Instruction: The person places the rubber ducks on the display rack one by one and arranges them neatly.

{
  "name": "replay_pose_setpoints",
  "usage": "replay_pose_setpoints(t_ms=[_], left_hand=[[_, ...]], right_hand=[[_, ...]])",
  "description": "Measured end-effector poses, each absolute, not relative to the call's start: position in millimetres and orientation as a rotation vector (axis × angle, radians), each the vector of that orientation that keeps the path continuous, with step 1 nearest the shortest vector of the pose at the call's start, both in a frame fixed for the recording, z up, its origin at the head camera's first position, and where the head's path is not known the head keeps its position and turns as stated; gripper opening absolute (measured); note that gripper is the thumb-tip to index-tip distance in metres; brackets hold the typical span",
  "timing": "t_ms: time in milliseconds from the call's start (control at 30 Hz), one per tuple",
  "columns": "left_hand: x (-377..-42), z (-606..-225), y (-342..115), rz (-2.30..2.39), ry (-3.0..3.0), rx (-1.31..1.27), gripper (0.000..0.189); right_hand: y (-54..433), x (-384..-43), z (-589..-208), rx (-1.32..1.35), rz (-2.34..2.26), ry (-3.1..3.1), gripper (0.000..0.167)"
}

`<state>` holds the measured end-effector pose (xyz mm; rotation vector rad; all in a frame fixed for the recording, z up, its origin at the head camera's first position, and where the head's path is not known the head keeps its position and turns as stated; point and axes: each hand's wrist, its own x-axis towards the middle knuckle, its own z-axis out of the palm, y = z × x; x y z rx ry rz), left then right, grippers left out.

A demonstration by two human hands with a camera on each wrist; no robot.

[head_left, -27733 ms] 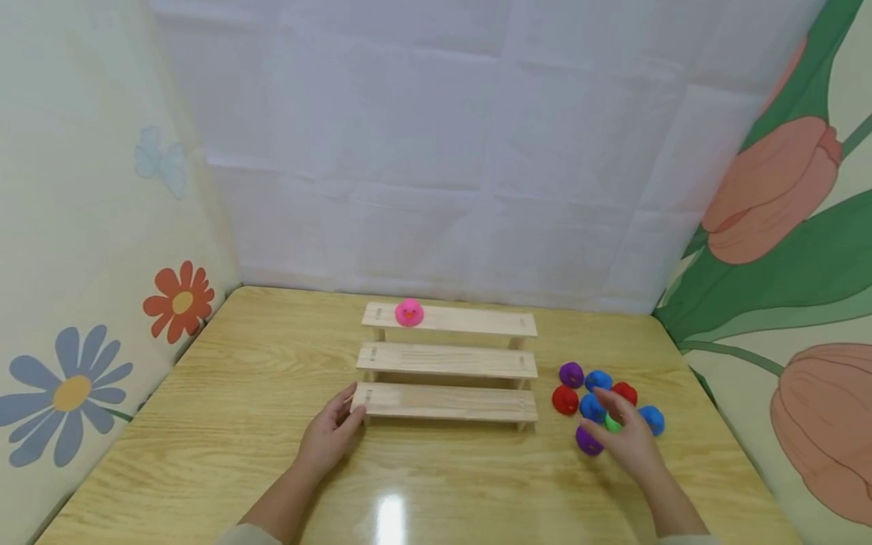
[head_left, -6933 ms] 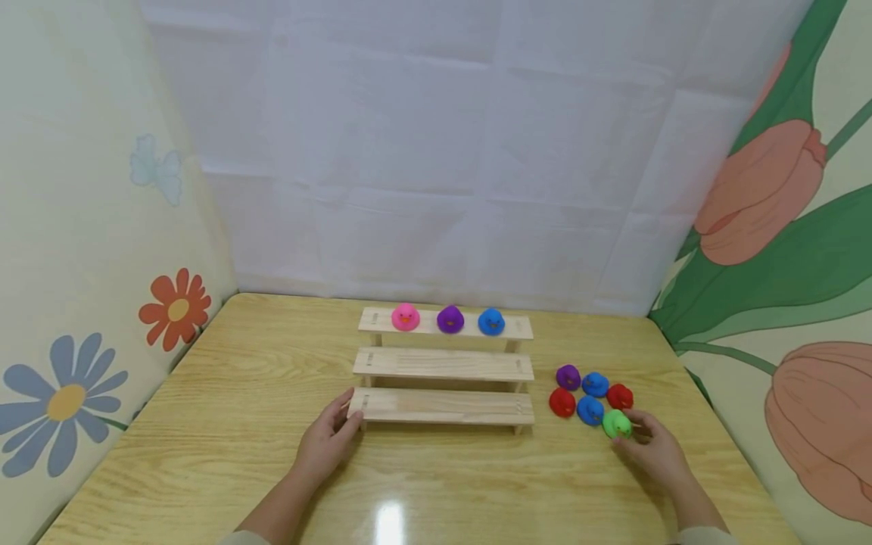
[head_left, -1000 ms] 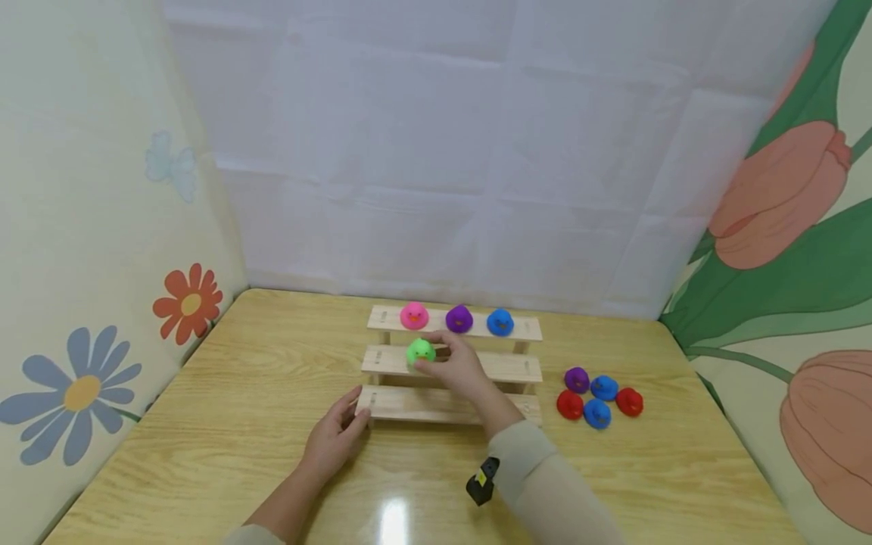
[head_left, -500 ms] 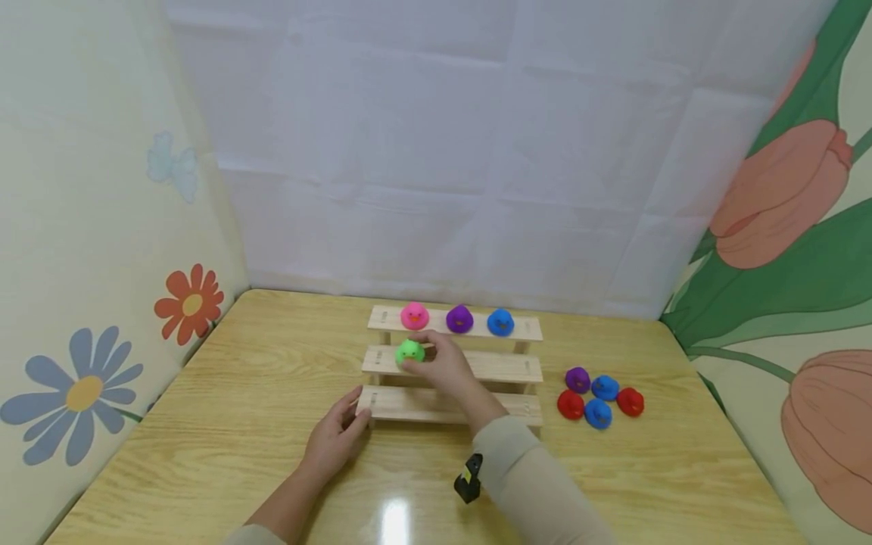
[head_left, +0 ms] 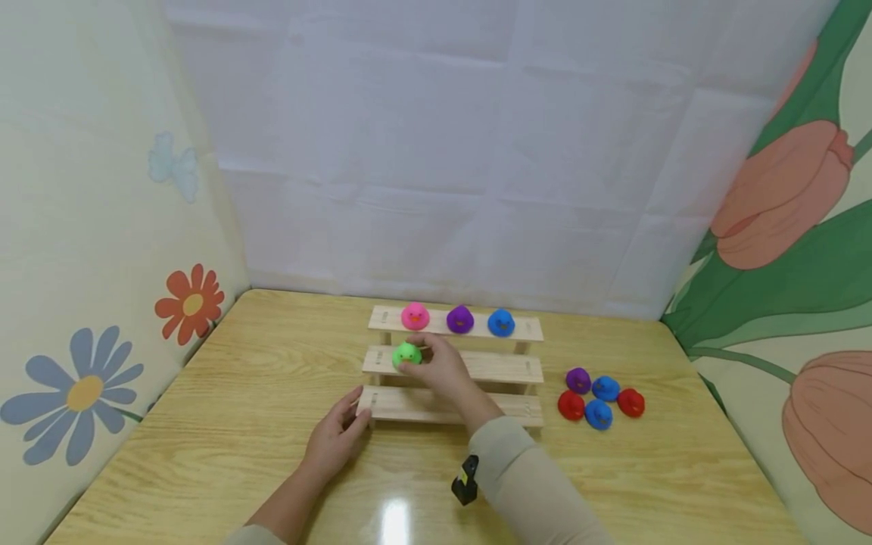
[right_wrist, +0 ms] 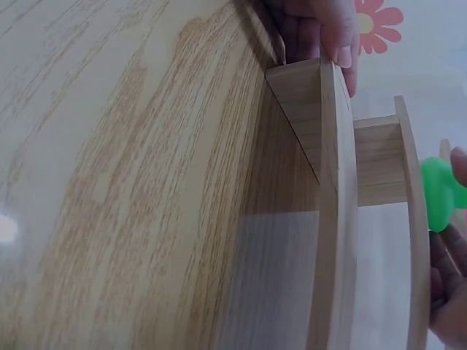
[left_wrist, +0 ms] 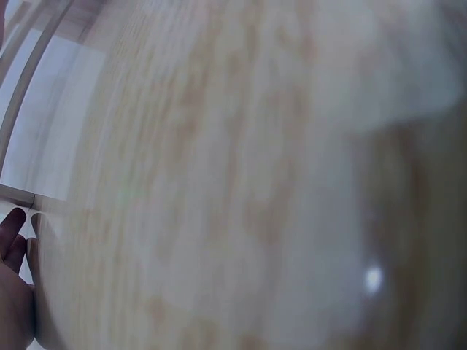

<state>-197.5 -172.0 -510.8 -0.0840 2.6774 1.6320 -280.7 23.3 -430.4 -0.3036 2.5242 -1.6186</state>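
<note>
My right hand pinches a green rubber duck near the left end of the middle step of a three-step wooden rack. In the right wrist view the green duck sits against that step, with fingers around it. My left hand grips the left end of the bottom step, its thumb lying on the board's edge. On the top step stand a pink duck, a purple duck and a blue duck.
Right of the rack, several ducks lie on the wooden table: a purple duck, two blue ones, a red duck and another red one. A black device hangs at the right wrist. A white sheet stands behind the table.
Since about a second ago, the right hand has moved the green duck slightly left and down on the middle step. Earlier, the purple and blue ducks joined the pink one. The left hand stays put.
</note>
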Motion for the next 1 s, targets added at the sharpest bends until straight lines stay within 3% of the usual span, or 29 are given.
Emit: replay_pose_setpoints(t_ms=[1000], left_hand=[[-196.3,-509.1,-171.3,1.647,2.662,-0.097,0.057]], right_hand=[[28.0,-273.8,-429.5,-0.356,-1.614,2.531,0.057]])
